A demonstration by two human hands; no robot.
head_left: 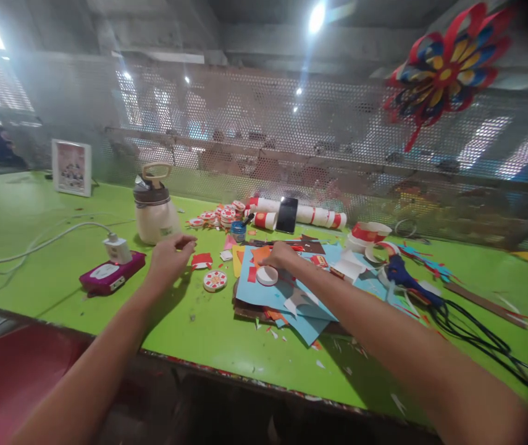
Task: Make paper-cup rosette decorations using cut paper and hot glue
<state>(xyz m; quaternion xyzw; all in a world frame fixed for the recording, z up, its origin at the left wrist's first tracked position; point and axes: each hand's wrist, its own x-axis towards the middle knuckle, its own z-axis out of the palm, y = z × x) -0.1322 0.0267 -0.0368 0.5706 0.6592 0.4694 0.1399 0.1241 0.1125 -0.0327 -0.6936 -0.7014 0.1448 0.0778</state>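
My left hand [171,256] is held just above the green table, its fingers a little apart and nothing in them, left of a small red piece [202,261]. A round white disc with a red pattern [215,281] lies in front of that piece. My right hand [280,254] reaches over the stack of coloured paper [249,290], its fingers bent down beside a plain white round piece [267,275]. What those fingertips hold, if anything, is hidden. An orange paper scrap [260,254] lies by the right fingertips.
Behind the hands are a large bottle [155,213], patterned discs [227,215], a blue jar [238,232], a phone [287,214] and cup rolls [312,215]. A purple power strip [110,275] sits left; a blue glue gun [405,278] with black cable lies right.
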